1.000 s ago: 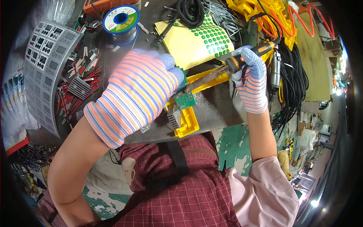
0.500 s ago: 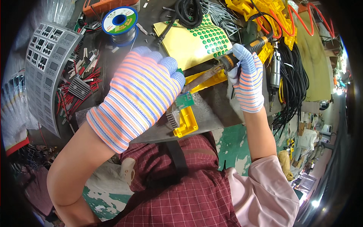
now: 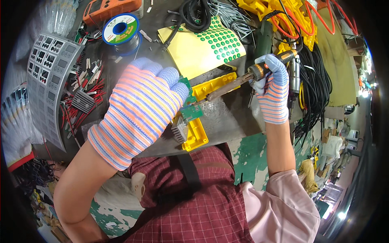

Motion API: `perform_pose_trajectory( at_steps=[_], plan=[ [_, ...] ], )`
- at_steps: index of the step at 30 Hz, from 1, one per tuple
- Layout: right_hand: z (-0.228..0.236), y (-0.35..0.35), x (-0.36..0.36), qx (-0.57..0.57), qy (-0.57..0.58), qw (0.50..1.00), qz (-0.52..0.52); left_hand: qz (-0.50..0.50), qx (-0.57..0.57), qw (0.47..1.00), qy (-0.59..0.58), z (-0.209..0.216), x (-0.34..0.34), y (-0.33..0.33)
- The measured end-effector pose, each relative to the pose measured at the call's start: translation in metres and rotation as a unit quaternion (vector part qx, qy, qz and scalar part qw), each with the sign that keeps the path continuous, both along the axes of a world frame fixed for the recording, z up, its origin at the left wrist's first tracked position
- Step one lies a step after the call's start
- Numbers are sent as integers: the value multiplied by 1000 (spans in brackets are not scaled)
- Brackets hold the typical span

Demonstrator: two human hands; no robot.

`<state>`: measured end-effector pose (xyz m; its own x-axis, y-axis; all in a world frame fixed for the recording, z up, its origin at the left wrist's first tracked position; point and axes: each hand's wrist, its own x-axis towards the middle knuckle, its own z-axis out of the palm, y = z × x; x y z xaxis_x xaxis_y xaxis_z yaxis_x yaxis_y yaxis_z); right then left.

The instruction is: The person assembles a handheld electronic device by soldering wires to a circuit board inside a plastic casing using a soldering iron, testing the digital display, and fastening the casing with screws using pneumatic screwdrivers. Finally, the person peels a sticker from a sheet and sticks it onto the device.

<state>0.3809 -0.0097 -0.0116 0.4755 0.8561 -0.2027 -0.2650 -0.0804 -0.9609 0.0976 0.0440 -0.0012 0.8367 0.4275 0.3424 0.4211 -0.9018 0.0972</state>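
Circuit board (image 3: 192,113) partly hidden by curled, knit-gloved left hand (image 3: 142,107); fingertips unseen, cannot tell hold. Right hand (image 3: 274,87) wrapped around soldering iron (image 3: 231,86), right of board. Finned metal heatsink (image 3: 179,132), yellow plastic casing (image 3: 197,137) on board's near side.

Pretty clearly an electronics workshop, folks. The dark grey worktop (image 3: 233,115) is littered with thin red wires (image 3: 94,88), a silver finned metal heatsink (image 3: 84,101) and a blue-rimmed spool of silvery wire (image 3: 121,31). Plus there's a green circuit board (image 3: 192,114), a black-and-orange-handled soldering iron (image 3: 230,86) and scuffed green-painted flooring (image 3: 248,153).
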Motion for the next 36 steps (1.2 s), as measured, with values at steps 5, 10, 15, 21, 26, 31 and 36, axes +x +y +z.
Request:
perform_pose_trajectory(
  at_steps=[5,10,15,21,26,31,36],
  plan=[
    [-1,3,-1,-6,-38,999,-5,-7,-5,1000,-16,0,-1,1],
    [1,1,-3,-1,-51,999,-3,0,-13,1000,-9,-2,2,3],
    [0,3,-8,-3,-54,998,-17,6,-44,999,2,2,-3,-1],
    [3,4,-6,-13,-68,998,-7,27,-156,987,-14,7,-7,-1],
    [4,5,-10,-18,-79,997,-11,87,-170,972,-134,19,-30,-18],
    [2,4,-6,-14,-76,997,-1,136,-243,960,-37,22,-62,-37],
    [4,5,-9,-18,-88,996,2,163,-363,879,-262,5,-57,-49]
  ],
)
